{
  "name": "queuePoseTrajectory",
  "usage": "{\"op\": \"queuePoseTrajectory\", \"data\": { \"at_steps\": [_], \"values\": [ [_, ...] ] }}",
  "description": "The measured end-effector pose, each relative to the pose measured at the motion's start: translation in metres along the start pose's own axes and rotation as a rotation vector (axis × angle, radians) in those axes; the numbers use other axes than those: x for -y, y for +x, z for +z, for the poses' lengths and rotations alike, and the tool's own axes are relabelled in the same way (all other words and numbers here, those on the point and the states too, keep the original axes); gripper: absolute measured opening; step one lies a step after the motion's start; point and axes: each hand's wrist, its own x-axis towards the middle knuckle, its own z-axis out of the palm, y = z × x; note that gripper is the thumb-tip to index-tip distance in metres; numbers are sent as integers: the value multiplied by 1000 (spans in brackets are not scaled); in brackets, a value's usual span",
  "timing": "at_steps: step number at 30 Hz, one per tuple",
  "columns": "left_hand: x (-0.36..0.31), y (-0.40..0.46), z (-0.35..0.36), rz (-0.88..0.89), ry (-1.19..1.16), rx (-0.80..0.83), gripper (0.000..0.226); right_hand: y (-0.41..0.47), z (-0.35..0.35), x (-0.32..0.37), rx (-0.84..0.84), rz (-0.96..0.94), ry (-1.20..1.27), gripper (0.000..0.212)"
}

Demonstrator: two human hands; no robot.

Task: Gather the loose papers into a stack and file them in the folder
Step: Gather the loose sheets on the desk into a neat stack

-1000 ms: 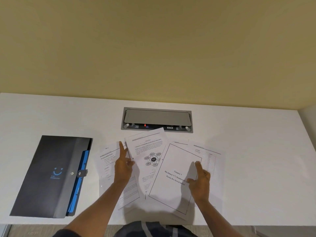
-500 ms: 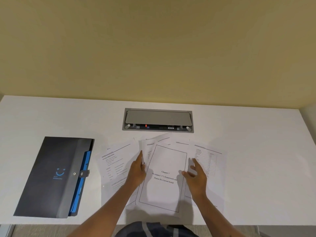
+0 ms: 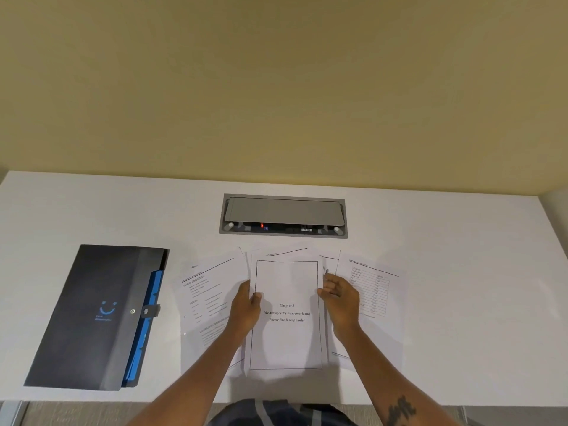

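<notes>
lower sheets [image 3: 278, 253] mostly covered, print unreadable

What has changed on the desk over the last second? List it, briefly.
The bordered white "Chapter 3" title page turned from tilted to square with the desk edge, now covering the diagram sheet. The left hand slid right to its left edge; the right hand moved to its right edge. The text sheet, the table sheet and the closed dark grey folder stayed put.

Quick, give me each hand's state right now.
Left hand: closed on the left edge of the Chapter 3 sheet.
Right hand: closed on that sheet's right edge.
</notes>
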Motion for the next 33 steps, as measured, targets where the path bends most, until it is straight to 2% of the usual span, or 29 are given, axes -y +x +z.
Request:
{"op": "queuePoseTrajectory", "data": {
  "at_steps": [6,11,15,18,20,23,25,28,30,33],
  "values": [
    [2,-2,4,-71,-187,-46,32,26,12,25,-16,-116,-222,35],
    [4,-2,11,-87,-210,-82,32,37,17,38,0,-195,-276,32],
    [5,-1,16,-112,-166,-128,14,41,-11,37,-19,-244,-376,32],
    [2,0,19,-107,-95,-158,9,52,-59,30,-72,-232,-671,50],
    [0,-1,21,-117,-38,-178,21,58,-95,25,-63,-232,-877,69],
    [2,-3,23,-114,-15,-214,11,65,-139,18,7,-129,-1086,110],
    [3,-6,25,-110,-18,-232,7,69,-157,12,88,-82,-1241,128],
    [4,-10,28,-106,-38,-260,10,71,-168,3,161,-94,-1359,134],
    [3,-14,29,-117,-58,-265,6,69,-167,0,137,-133,-1332,133],
    [4,-21,31,-140,-92,-263,20,63,-166,-3,79,-195,-1252,129]
  ]
}}
